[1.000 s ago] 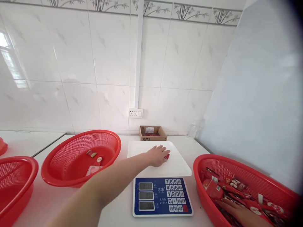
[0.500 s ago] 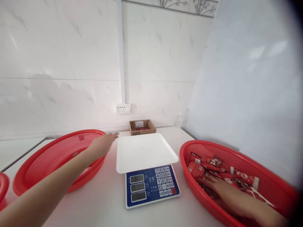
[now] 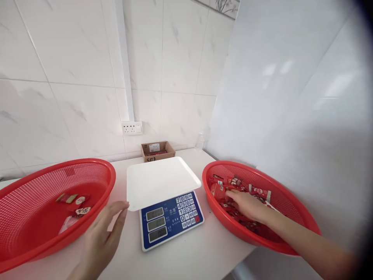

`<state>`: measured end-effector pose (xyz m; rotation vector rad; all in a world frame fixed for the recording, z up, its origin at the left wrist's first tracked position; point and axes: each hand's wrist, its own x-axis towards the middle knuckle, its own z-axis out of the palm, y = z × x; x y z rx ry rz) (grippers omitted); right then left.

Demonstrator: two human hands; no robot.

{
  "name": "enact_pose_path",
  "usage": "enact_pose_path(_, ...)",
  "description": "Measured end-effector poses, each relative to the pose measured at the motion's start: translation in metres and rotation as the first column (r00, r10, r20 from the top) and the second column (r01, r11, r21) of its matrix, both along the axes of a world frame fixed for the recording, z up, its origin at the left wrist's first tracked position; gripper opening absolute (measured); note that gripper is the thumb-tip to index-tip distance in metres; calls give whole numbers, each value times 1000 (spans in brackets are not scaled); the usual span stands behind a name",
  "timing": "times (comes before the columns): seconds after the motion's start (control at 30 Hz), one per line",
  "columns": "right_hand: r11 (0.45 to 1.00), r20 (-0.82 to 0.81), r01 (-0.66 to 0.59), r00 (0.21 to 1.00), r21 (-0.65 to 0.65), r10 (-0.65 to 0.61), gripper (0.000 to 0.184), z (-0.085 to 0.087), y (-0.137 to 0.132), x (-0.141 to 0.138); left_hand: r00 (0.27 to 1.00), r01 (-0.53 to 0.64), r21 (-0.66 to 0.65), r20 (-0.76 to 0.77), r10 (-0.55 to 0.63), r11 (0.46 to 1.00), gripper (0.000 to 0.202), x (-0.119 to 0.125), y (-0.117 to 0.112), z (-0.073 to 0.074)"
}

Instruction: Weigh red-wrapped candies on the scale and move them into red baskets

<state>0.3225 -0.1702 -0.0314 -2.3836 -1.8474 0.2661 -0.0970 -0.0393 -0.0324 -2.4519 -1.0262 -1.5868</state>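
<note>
Your left hand (image 3: 101, 237) hangs low over the table (image 3: 189, 256) in the gap between the left basket (image 3: 43, 186) and the scale (image 3: 171, 219). It is back up, fingers spread wide and holding nothing, with the fingertips close to the near corner of the scale's white tray (image 3: 161, 181). Your right arm reaches in from the lower right, and your right hand (image 3: 247, 204) is down inside the right basket (image 3: 287, 204) with its fingers pressed among the red packets (image 3: 221, 190) – I cannot tell whether they have closed on one. The table is white and smooth and is set into a corner, with glossy white wall tiles (image 3: 72, 77) behind it and a plain pale panel (image 3: 291, 97) on the right. A wall socket (image 3: 132, 127) sits under a white conduit strip, and a small open cardboard box (image 3: 157, 151) stands against the wall just behind the scale. The scale sits between the two red mesh baskets, with its tray bare and its blue keypad panel facing you. The packets are small red wrappers with white print, heaped loosely across the bottom of the right basket – most lie toward its left side, around your fingers. A few loose wrappers (image 3: 78, 200) lie apart in the bottom of the left basket.
</note>
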Motion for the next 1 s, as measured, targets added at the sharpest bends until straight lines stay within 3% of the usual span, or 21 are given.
enact_pose_path(0.17, 965, -121, 225, 970, 136, -209, 20, 14, 4, 22, 991, 131, -83, 36, -128, 988, 17, 7, -1, -24)
enact_pose_path(0.3, 878, -171, 345, 937, 331, -304, 26, 34, 14, 30, 990, 137, -98, 46, -133, 986, 16, 4, 1, -32)
enact_pose_path(0.4, 804, -244, 381, 922, 456, -299, 33, 55, 36, 17, 986, 161, -89, 50, -157, 983, 13, 5, -1, -35)
enact_pose_path(0.47, 777, -392, 391, 897, 494, -202, 35, 68, 59, -4, 983, 179, -92, 51, -175, 980, 13, 6, -1, -37)
enact_pose_path(0.57, 797, -638, 388, 770, 463, -4, 35, 77, 96, -50, 982, 185, -108, 57, -180, 977, 13, 4, -1, -40)
enact_pose_path(0.67, 845, -761, 344, 640, 409, 108, 31, 75, 131, -94, 983, 175, -106, 78, -167, 979, 14, 2, 0, -39)
enact_pose_path(0.8, 869, -770, 331, 633, 367, 84, 27, 65, 161, -124, 982, 168, -115, 109, -156, 979, 15, -1, 0, -36)
enact_pose_path(1.0, 867, -781, 346, 620, 358, 75, 31, 59, 175, -129, 983, 162, -175, 114, -143, 971, 15, -2, 0, -36)
